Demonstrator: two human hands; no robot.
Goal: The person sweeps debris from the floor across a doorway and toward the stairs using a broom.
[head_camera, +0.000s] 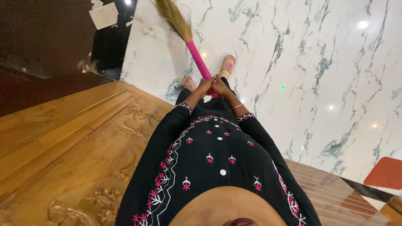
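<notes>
- Carved wooden door [71, 142]: a golden-brown panel with raised floral carving fills the near left of the view, just beside the person's dark sleeve.
- Paper scraps [104, 15]: pale torn pieces lie on the dark floor at the far left, well apart from the hands.
- Broom [186, 35]: it slants from the hands up toward the far left. The handle is bright pink and smooth. The head is a soft tuft of tan grass bristles, fanning out over the white marble floor [318, 62] near the scraps.
- Left hand [204, 87]: fingers are curled tight around the low end of the pink handle, touching the other hand.
- Right hand [220, 87]: also wrapped closed on the handle, just beside the left one; a thin bangle [236, 107] sits on that wrist.
- Pink sandals [228, 65]: the person's feet stand on the marble just beyond the hands, either side of the handle.
- Black tunic [213, 159]: embroidered in pink and white, it fills the near centre.
- Red seat [386, 172]: a corner shows at the near right edge.
</notes>
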